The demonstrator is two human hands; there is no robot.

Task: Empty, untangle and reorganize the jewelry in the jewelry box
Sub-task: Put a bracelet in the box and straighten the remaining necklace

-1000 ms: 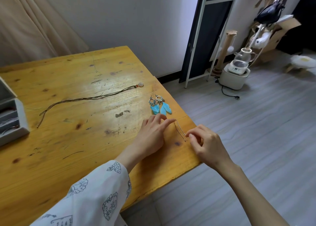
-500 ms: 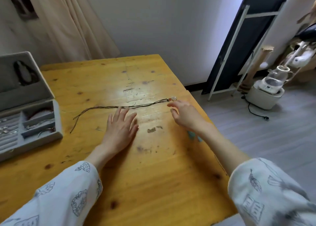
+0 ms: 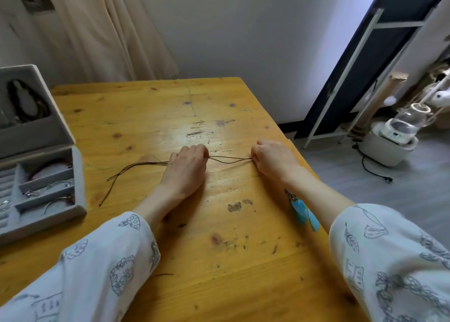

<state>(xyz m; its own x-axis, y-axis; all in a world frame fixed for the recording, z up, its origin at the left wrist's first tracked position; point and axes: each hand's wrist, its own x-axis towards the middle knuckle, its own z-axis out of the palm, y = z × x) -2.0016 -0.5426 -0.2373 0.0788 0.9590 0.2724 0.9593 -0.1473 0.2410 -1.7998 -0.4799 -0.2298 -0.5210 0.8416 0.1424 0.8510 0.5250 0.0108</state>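
A brown cord necklace [image 3: 229, 160] lies stretched across the wooden table [image 3: 219, 261]. My left hand [image 3: 186, 169] pinches the cord near its middle, and its loose ends trail off to the left. My right hand [image 3: 274, 157] pinches the cord's right end; the pendant is hidden under its fingers. The grey jewelry box [image 3: 73, 190] stands open at the left edge, with several pieces in its compartments and a dark necklace in its lid. Blue feather earrings [image 3: 302, 211] lie partly under my right forearm.
The table's right edge runs close behind my right arm, with grey floor beyond it. A white appliance with a glass jug [image 3: 394, 136] and its cable sit on the floor. A dark panel in a white frame [image 3: 360, 61] leans against the wall. A beige curtain hangs at the back left.
Both hands came from the thin chain at the table's edge to the cord necklace. They now pinch it, with a short stretch of cord taut between them. The camera swung left.
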